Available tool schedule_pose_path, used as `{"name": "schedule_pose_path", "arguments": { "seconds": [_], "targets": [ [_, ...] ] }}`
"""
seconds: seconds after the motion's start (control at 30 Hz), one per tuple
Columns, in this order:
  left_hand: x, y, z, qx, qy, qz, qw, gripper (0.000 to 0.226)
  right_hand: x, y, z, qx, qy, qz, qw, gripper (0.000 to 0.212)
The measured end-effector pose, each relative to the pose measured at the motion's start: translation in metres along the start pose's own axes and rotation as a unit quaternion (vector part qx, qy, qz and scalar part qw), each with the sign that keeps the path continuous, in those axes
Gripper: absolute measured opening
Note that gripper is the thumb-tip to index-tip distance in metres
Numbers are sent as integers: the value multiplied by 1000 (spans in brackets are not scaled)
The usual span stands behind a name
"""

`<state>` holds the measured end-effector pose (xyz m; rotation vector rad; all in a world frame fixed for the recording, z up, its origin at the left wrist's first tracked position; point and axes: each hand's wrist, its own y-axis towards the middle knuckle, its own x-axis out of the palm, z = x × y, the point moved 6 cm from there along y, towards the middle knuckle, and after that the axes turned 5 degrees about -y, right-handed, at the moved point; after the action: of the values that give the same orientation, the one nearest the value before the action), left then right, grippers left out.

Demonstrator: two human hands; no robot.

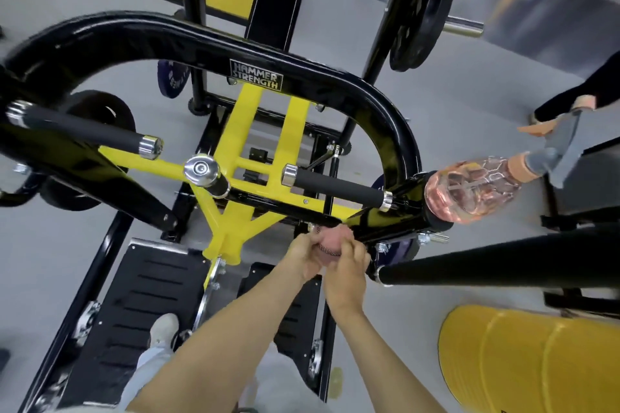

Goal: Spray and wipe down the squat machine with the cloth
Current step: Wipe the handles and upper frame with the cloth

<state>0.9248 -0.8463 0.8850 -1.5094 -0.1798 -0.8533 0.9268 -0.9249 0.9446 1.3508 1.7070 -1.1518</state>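
I look down on the squat machine, with its curved black top bar (235, 40) and yellow frame (235, 144). My left hand (303, 256) and my right hand (349, 266) meet just below the black crossbar, near the right foam grip (335, 186). Together they hold a bunched pinkish cloth (327, 243), mostly hidden by curled fingers. A clear pinkish spray bottle (469, 193) with a grey trigger head (557, 154) lies on its side on the machine's right end, apart from both hands.
Black foot plates (141, 305) lie below, with my shoe (164, 329) on the left one. Weight plates (422, 7) hang at the upper right. A yellow pad (523, 362) and a black roller (486, 265) are at the right. A person's dark-clad limb (577, 94) shows at the right edge.
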Motion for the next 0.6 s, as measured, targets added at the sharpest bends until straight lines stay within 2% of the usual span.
{"name": "schedule_pose_path", "arguments": {
  "seconds": [0.07,0.13,0.2,0.27,0.33,0.4,0.43,0.47,0.53,0.6],
  "targets": [
    [-5,-16,11,9,21,-1,1000,36,-10,-7,-7,5,14,12,1000,46],
    [-8,-25,19,0,52,-5,999,37,-16,-7,-14,70,98,31,992,36],
    [-5,-44,29,-3,92,-23,995,30,-17,-8,-19,196,223,34,954,25],
    [1,-60,47,15,169,-30,985,25,-14,-12,-28,274,323,13,906,20],
    [12,-72,66,30,242,-59,968,26,-10,-11,-38,276,384,9,881,31],
    [27,-87,80,38,307,-83,947,28,-24,-18,-52,265,444,14,856,53],
    [36,-96,84,39,344,-95,933,29,-32,-22,-56,257,483,11,837,52],
    [41,-99,88,43,369,-104,923,29,-36,-24,-59,247,493,-9,834,47],
    [52,-107,93,41,421,-125,897,29,-44,-27,-66,216,456,-59,861,44],
    [60,-115,94,27,465,-138,874,29,-47,-31,-67,205,442,-66,871,44]
  ]
}}
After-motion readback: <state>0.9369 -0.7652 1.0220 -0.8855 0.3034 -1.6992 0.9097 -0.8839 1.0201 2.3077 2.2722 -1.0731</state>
